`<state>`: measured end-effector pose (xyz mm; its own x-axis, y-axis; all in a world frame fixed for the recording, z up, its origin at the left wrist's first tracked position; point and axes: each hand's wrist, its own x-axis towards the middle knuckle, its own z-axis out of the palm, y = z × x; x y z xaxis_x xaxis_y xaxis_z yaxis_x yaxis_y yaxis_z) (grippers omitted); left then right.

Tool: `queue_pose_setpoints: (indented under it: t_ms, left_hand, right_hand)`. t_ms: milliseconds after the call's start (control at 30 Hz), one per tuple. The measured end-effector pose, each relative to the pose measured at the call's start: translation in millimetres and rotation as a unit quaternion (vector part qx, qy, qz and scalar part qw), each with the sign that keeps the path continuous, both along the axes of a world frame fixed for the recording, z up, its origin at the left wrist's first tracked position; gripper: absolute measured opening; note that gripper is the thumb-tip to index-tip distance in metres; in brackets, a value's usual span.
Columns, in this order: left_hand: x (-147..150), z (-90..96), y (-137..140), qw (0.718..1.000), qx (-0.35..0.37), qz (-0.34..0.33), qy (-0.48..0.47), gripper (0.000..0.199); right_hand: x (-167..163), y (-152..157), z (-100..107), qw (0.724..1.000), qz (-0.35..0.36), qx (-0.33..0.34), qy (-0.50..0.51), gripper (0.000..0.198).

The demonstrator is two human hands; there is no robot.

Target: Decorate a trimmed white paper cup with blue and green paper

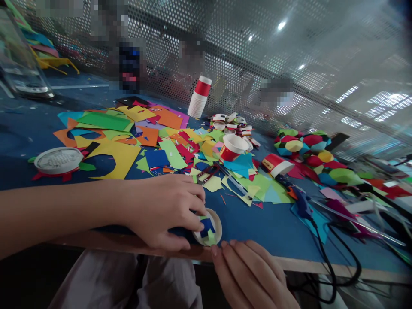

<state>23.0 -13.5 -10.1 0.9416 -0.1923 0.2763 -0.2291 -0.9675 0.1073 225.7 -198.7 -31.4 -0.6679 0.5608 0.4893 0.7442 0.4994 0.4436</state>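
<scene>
A shallow, round, off-white paper cup base point(218, 226) lies at the table's near edge. Inside it are a dark blue paper piece point(206, 227) and a small light green paper piece point(211, 237). My left hand point(170, 210) reaches in from the left, fingers apart and bent, with a fingertip on the blue paper and the thumb out to the side. From below comes my right hand point(251, 272); its fingertips are together at the base's near rim, closed at the end of the green piece. The thumb's grip is partly hidden.
Coloured paper scraps point(122, 150) cover the middle, with scissors point(206, 174) among them. Paper cups point(230, 150), a cup stack point(199, 98) and a turtle-like paper craft point(58, 161) stand around. At right lies a blue glue gun point(302, 204) with its cable.
</scene>
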Motion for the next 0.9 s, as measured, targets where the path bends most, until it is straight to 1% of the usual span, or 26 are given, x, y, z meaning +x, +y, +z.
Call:
queue_pose_setpoints:
  t_ms: [67, 133, 267, 333, 400, 467, 533, 633, 800, 900]
  left_hand:
    - [0, -0.1, 0, 1.0, -0.003, -0.002, -0.003, 0.024]
    - [0, -0.1, 1, 1.0, -0.003, -0.005, -0.007, 0.023]
    - [1, -0.1, 1, 1.0, -0.008, -0.007, -0.014, 0.022]
    - [1, -0.4, 0, 1.0, -0.011, -0.008, -0.017, 0.022]
    - [1, -0.7, 0, 1.0, -0.013, -0.005, -0.02, 0.023]
    - [1, -0.7, -1, 1.0, -0.015, -0.004, -0.02, 0.023]
    - [0, -0.2, -1, 1.0, -0.017, 0.0, -0.014, 0.021]
    - [0, 1.0, 0, 1.0, -0.013, -0.003, -0.006, 0.018]
    - [1, 1.3, 1, 1.0, -0.002, -0.004, -0.006, 0.015]
    - [1, 1.0, 0, 1.0, 0.002, -0.006, -0.002, 0.014]
  right_hand:
    - [0, -1, -1, 1.0, -0.008, -0.002, -0.019, 0.041]
    - [0, -3, -3, 1.0, -0.013, -0.001, -0.024, 0.042]
    - [-4, -11, -12, 0.999, -0.037, -0.001, 0.013, 0.043]
    - [-5, -14, -17, 0.998, -0.051, 0.0, 0.043, 0.039]
    - [-6, -15, -21, 0.996, -0.059, -0.004, 0.071, 0.029]
    - [-7, -13, -23, 0.993, -0.053, -0.01, 0.107, 0.02]
    - [-7, -9, -23, 0.988, -0.035, -0.012, 0.148, 0.016]
    - [-9, -1, -18, 0.982, -0.018, 0.003, 0.19, 0.014]
    - [-9, 3, -11, 0.976, -0.027, 0.0, 0.217, 0.01]
    - [-7, 2, -9, 0.962, -0.048, -0.023, 0.269, 0.016]
